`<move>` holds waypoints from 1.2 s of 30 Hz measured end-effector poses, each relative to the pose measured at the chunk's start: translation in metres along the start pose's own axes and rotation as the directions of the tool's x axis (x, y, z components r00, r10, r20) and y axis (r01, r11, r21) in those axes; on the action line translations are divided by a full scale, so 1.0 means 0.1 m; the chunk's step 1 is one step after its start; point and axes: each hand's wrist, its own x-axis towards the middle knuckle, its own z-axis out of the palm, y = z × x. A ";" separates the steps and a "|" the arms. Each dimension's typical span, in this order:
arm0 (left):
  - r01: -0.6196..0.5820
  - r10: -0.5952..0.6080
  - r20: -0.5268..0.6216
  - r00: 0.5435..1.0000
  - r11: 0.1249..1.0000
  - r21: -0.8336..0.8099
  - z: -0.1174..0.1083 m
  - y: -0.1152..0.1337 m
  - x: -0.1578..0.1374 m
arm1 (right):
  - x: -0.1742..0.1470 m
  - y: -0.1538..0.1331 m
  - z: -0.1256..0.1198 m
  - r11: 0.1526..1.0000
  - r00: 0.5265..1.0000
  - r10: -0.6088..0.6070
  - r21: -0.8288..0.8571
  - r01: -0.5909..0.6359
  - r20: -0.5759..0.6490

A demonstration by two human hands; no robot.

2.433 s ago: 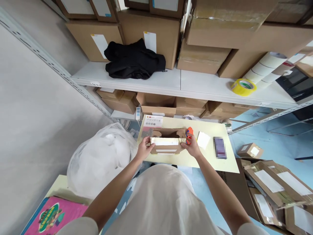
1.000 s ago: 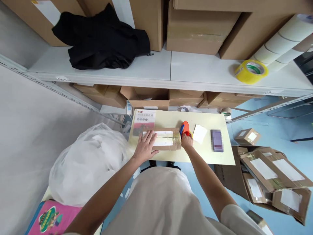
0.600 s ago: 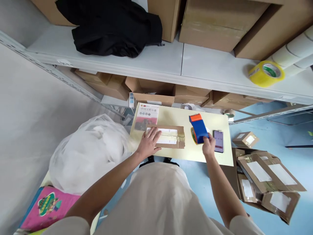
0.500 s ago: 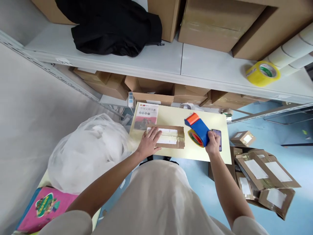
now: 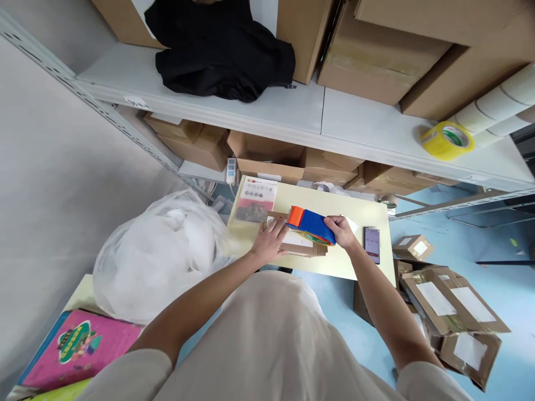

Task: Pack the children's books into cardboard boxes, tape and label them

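My right hand (image 5: pixel 340 231) grips a blue and orange tape dispenser (image 5: pixel 316 225) with a roll of tape in it. The dispenser is over a small cardboard box (image 5: pixel 320 250) that has a white label (image 5: pixel 297 238) on top; it hides part of the box. On the box's left end lies my left hand (image 5: pixel 270 240), its fingers stretched out. Whether the dispenser touches the box I cannot tell. Behind the box is a book (image 5: pixel 256 200) with a pink and white cover.
A phone (image 5: pixel 371 245) lies on the cream table (image 5: pixel 351 267) at the right. Taped boxes (image 5: pixel 447 301) are piled on the floor to the right. A bag of white film (image 5: pixel 154 256) stands at the left. The shelf (image 5: pixel 284 111) ahead holds black cloth (image 5: pixel 229 55) and yellow tape (image 5: pixel 448 140).
My right hand has brought the tape dispenser left, from above the phone's side to over the box. My left hand stays on the box. The whole view has shifted slightly.
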 end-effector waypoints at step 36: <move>0.405 -0.408 0.465 0.786 -0.229 -0.885 0.06 0.20 0.20 | -0.20 0.58 -0.05 0.978 0.989 -0.087 -0.176 0.107 0.122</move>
